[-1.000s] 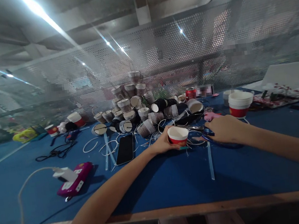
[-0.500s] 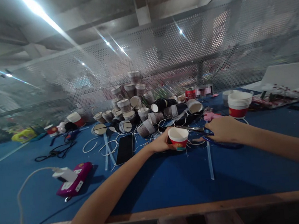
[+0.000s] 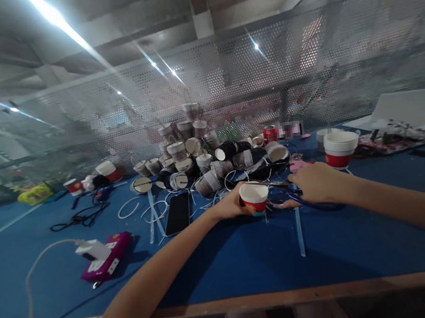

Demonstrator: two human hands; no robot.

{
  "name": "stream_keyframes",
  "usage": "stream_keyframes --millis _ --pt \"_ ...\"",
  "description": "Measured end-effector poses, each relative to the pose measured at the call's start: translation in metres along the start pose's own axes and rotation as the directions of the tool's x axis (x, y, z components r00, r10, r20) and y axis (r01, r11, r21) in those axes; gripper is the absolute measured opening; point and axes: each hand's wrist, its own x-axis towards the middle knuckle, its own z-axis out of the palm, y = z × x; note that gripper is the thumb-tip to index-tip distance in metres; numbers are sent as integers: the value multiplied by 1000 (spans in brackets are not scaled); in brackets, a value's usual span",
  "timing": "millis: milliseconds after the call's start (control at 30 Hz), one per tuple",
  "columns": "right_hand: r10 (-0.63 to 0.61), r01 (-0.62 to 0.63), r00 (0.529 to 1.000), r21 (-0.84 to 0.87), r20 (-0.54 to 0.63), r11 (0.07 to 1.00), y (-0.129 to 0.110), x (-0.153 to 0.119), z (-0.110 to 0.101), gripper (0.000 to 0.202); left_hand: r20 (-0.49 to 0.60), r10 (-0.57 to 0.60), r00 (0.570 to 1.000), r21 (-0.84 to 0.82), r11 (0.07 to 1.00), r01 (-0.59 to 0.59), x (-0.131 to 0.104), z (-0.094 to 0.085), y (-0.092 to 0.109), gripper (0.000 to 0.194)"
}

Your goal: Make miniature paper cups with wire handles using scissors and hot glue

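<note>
My left hand [image 3: 230,203] is closed around the side of a red and white paper cup [image 3: 254,199], held upright above the blue table with its mouth facing up. My right hand [image 3: 310,184] grips a pair of scissors [image 3: 298,198] by the blue handles. The scissor blades point left at the cup's right rim; whether they touch the paper I cannot tell. Below my right hand a clear glue stick [image 3: 300,233] lies on the table. Past the cup, white wire loops [image 3: 220,194] are scattered.
Several wrapped cups with wire handles [image 3: 178,150] are piled at the back. A black phone [image 3: 178,213] lies left of my left hand. A purple power strip [image 3: 106,257] with a white plug is at left. Stacked paper cups [image 3: 339,147] and a red can [image 3: 270,134] stand behind.
My left hand keeps hold of the cup, almost unmoved. The scissors have shifted slightly, with their lower blade now closer to the cup's side.
</note>
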Motion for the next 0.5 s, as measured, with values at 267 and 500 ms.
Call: stream_keyframes --millis 267,500 --pt "45 -51 995 70 85 996 -3 -2 -1 43 38 -27 999 -27 999 29 0 -3 0 74" --pt "59 -64 992 45 114 997 -3 -4 -1 45 51 -33 998 -67 997 36 -2 1 6 87"
